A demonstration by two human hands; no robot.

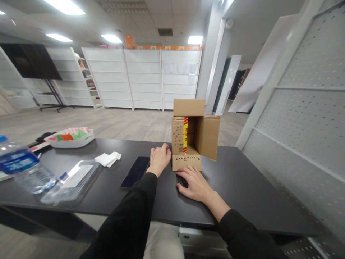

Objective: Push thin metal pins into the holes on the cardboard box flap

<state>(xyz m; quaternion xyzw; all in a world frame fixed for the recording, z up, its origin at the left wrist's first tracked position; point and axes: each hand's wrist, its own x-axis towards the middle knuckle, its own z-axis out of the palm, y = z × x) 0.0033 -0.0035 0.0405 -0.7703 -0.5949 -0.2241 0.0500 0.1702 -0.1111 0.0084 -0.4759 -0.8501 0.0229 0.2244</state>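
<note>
An open cardboard box (208,135) stands on the black table (231,187), its opening facing me and its flaps spread up, right and down. Just left of the box, my left hand (159,158) has its fingers curled together near the box's left edge; what they hold, if anything, is hidden. My right hand (194,183) is in front of the lower flap, with fingers and thumb around a small dark ridged object (182,181) on the table. A dark tablet or phone (135,172) lies to the left of my left hand.
Farther left are a crumpled white tissue (108,159), a clear plastic case (74,181), a water bottle (25,167) and a white basket (71,141) with colourful contents. A perforated white panel (304,115) rises along the right side.
</note>
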